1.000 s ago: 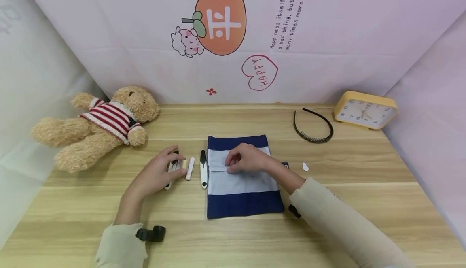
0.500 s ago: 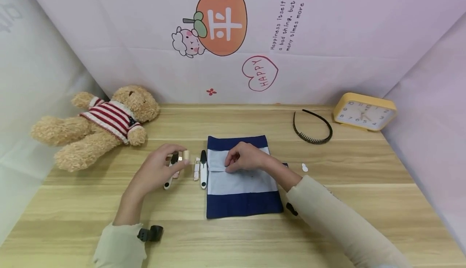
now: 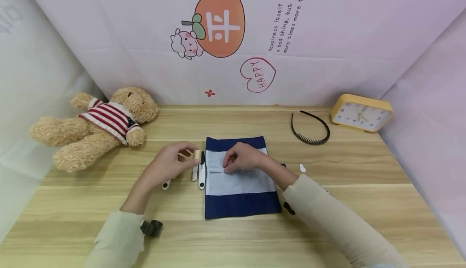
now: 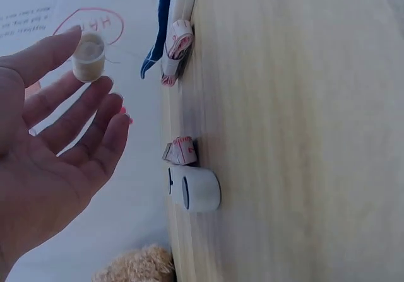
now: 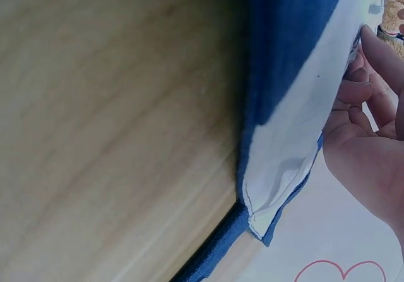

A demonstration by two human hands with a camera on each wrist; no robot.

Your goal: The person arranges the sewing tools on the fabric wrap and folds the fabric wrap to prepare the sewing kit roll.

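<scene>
My left hand [image 3: 167,160] pinches a small cream thread spool [image 3: 197,154] between thumb and fingertips, raised above the table in the left wrist view. Near it, by the cloth's left edge, lie a rolled white tape measure [image 4: 178,39] with red marks and a slim white tool [image 3: 202,179] with a black tip. A second white tool [image 3: 166,185] is mostly hidden under the left hand, with another small tape roll [image 4: 184,151] beside it. My right hand [image 3: 243,157] pinches the pocket edge of a navy-and-white fabric pouch [image 3: 240,206] laid flat.
Behind on the left lies a teddy bear [image 3: 105,124] in a striped shirt. Toward the back right are a black headband [image 3: 311,140] and a yellow clock [image 3: 362,112]. A small white piece [image 3: 302,168] lies right of the pouch. A printed cloth [image 3: 145,37] hangs behind.
My left hand has lifted the thread spool and carried it right, toward the pouch, passing over the tape measure. My right hand keeps its hold on the pocket edge.
</scene>
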